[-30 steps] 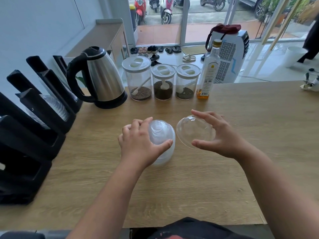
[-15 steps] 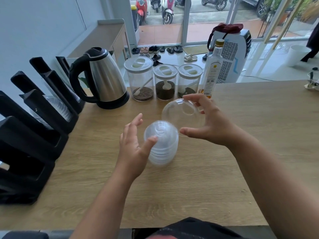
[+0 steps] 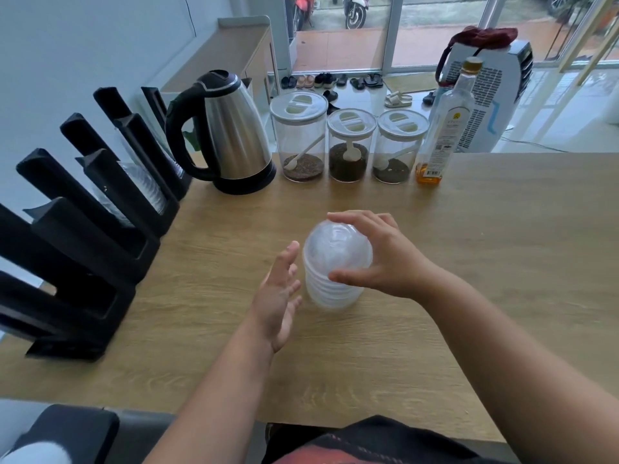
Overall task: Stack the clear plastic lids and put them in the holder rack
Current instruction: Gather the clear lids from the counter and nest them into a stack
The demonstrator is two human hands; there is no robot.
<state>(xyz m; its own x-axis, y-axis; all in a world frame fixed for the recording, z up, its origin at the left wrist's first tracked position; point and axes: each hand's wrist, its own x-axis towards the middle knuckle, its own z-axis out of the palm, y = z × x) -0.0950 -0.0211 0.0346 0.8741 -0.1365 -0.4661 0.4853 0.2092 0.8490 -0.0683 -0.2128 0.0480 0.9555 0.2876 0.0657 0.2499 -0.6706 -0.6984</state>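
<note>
A stack of clear dome lids (image 3: 330, 286) stands on the wooden table (image 3: 485, 249) in the middle of the view. My right hand (image 3: 382, 259) grips the top dome lid (image 3: 335, 249), thumb at the front and fingers over the far side, setting it on the stack. Just left of the stack is my left hand (image 3: 279, 296), fingers straight, palm toward the lids, holding nothing. The black holder rack (image 3: 83, 236) runs along the left edge of the table, with clear lids showing in some of its slots.
A steel kettle (image 3: 231, 135) stands at the back left beside the rack. Three clear jars (image 3: 351, 145) with dark contents and a glass bottle (image 3: 445, 128) line the far edge. Bare wood lies right of the stack.
My right hand brought the single lid from the right and lowered it over the top of the stack. My left hand let go of the stack and opened beside it.
</note>
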